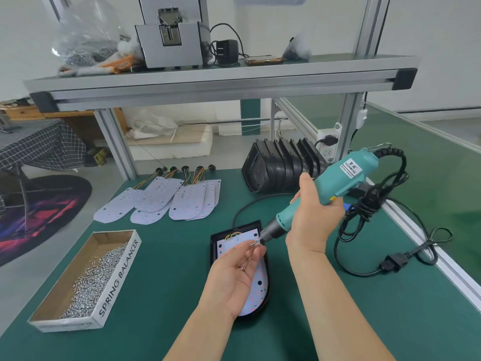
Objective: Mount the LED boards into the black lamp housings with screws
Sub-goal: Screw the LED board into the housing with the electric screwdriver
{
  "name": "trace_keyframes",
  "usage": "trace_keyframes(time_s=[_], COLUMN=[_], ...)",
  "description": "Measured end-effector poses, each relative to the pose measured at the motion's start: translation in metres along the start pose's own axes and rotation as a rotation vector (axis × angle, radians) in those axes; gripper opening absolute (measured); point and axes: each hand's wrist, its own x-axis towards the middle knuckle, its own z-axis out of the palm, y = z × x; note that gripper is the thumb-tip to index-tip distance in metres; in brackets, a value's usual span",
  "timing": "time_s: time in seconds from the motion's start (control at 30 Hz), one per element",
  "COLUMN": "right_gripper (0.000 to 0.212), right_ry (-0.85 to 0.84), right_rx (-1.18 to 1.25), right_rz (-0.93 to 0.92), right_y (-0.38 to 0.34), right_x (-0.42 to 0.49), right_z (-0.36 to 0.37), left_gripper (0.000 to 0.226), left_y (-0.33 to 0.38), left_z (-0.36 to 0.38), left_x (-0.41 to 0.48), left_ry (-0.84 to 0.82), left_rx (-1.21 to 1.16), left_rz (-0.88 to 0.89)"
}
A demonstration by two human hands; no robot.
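1. One head-worn wide-angle view; looks forward and down, near above the green surface (166, 269).
2. The left hand (234, 277) and right hand (312, 217) reach in from 6 o'clock; the shelf (221, 82) spans 12 o'clock.

A green-topped workbench (161, 269) stands under an aluminium-framed shelf (221, 86) carried on grey posts. Behind rise pale walls (429, 48) and a green pillar (250, 114). On the grey floor (31, 287) at left lies a round dark rug (52, 204) with red and blue patches, near a table under dark checked cloth (39, 144); the light is soft and even
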Motion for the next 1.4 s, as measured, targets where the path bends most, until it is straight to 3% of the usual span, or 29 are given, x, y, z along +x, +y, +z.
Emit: trace_keyframes(time_s=[0.77,0.93,1.07,1.23,1.3,1.4], right_gripper=[0.021,0.022,0.022,0.024,0.026,0.027], right_ry=[-0.017,-0.025,-0.038,-0.083,-0.125,-0.186], right_rx=[0.019,0.03,0.055,0.03,-0.02,-0.111], right_rz=[-0.005,-0.005,-0.019,-0.059,-0.1,-0.167], right_y=[0.003,0.001,-0.004,-0.005,-0.001,0.007], right_x=[-0.006,-0.001,0.004,0.011,0.012,0.012], right_z=[0.003,0.003,0.005,0.01,0.013,0.014], left_gripper=[0.011,0.037,0.026,0.018,0.009,0.032], left_y=[-0.005,-0.008,-0.008,0.005,0.009,0.007], left_z=[-0.011,-0.009,-0.008,0.005,0.005,0.005], left_x=[0.008,0.003,0.0,-0.007,-0.003,0.0], left_ry=[-0.034,-0.044,0.004,0.154,0.27,0.278], left_rx=[0.043,0.088,0.14,0.474,0.98,1.653], left_rz=[0.072,0.068,0.046,0.139,0.336,0.452])
